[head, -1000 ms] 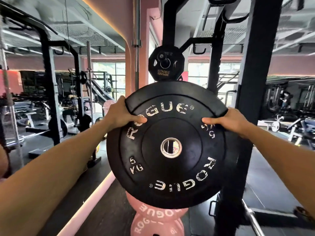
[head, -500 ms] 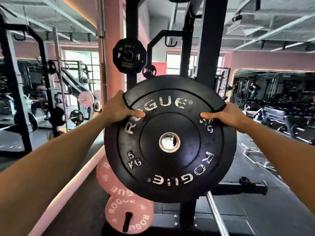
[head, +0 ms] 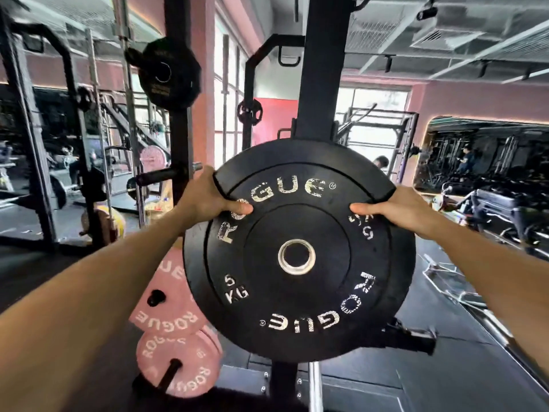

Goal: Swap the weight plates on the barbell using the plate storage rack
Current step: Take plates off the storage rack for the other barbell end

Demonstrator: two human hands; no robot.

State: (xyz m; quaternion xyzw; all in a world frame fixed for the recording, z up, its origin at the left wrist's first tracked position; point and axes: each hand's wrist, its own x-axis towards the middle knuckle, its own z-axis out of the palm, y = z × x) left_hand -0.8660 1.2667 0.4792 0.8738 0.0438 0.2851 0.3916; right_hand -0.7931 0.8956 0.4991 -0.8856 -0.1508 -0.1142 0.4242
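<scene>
I hold a black 5 kg Rogue bumper plate point(head: 297, 295) upright in front of me, its steel-ringed centre hole facing me. My left hand point(head: 208, 200) grips its upper left rim and my right hand point(head: 401, 211) grips its upper right rim, thumbs on the face. Right behind the plate stands a black rack upright point(head: 322, 84). An empty black storage peg point(head: 166, 175) sticks out from the upright to the left, just beside my left hand. Pink Rogue plates point(head: 178, 361) sit on lower pegs at bottom left. The barbell is not clearly visible.
A small black plate point(head: 166, 74) hangs high on the left upright. A short black peg point(head: 413, 340) juts out at lower right behind the held plate. More racks and machines fill the room left and right, with people in the background.
The view has swung left and the plate now sits in front of the right upright. The empty peg has come into sight beside my left hand. Both hands keep the same grip.
</scene>
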